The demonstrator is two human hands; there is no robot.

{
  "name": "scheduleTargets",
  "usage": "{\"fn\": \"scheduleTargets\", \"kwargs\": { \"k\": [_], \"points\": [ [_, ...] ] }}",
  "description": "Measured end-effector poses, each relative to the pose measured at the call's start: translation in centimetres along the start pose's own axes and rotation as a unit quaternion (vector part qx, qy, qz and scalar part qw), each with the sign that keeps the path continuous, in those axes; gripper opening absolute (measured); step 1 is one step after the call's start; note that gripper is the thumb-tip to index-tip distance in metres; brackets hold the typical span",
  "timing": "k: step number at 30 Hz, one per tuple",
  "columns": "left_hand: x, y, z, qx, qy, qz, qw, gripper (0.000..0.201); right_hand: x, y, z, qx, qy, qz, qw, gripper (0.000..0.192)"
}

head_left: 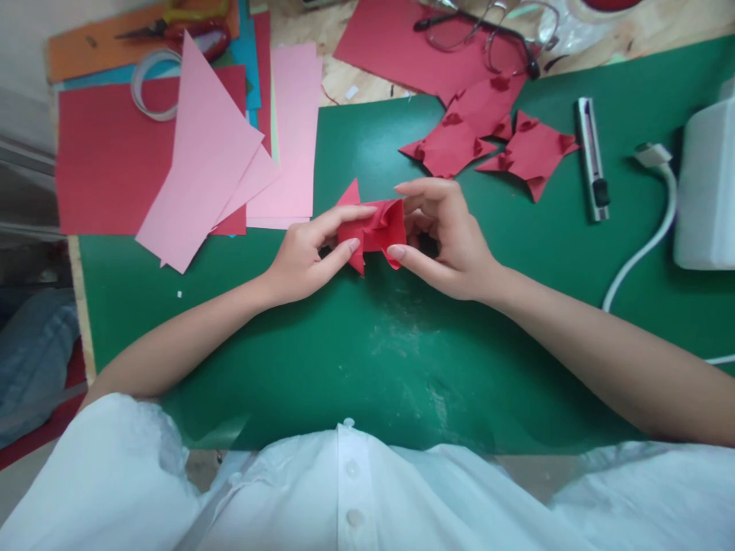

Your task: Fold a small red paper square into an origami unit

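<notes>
A red folded paper piece [374, 236] with pointed flaps is between my two hands above the green mat. My left hand [307, 256] pinches its left side, with the index finger and thumb lying on the folds. At the right edge, the thumb of my right hand [453, 241] touches a curled flap, and its other fingers are bent behind the paper, partly hidden. Beyond my right hand lie several red folded paper shapes with pointed, curled corners, among them one star-like red paper shape [533, 155].
Pink sheets [200, 153] and a red sheet [103, 161] lie at the left, with a tape roll [138, 84] and scissors [172, 23]. Eyeglasses [488, 34] rest at the back. At the right are a utility knife [591, 157], a white cable [646, 239] and a white box [709, 184].
</notes>
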State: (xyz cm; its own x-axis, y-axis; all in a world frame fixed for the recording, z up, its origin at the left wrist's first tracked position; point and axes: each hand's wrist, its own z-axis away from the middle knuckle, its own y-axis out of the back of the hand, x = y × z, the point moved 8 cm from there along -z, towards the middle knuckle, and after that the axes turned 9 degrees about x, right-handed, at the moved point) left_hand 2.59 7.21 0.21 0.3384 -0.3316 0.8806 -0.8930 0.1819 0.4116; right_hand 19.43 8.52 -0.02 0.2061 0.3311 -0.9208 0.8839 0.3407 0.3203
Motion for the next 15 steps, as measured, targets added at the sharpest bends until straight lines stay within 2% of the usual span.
{"fn": "scheduleTargets", "kwargs": {
  "k": [4, 10, 15],
  "points": [
    [-0.04, -0.01, 0.01, 0.003, 0.003, 0.011, 1.000, 0.043, -0.02, 0.08, -0.04, 0.009, -0.007, -0.026, 1.000, 0.060],
    [-0.12, -0.09, 0.08, 0.000, 0.014, 0.026, 1.000, 0.042, -0.21, 0.63, -0.01, 0.044, 0.013, -0.065, 0.997, 0.046],
    [-0.29, -0.21, 0.09, 0.003, 0.013, 0.022, 1.000, 0.046, -0.60, 0.58, -0.22, 0.010, 0.026, -0.028, 0.999, 0.045]
  ]
}}
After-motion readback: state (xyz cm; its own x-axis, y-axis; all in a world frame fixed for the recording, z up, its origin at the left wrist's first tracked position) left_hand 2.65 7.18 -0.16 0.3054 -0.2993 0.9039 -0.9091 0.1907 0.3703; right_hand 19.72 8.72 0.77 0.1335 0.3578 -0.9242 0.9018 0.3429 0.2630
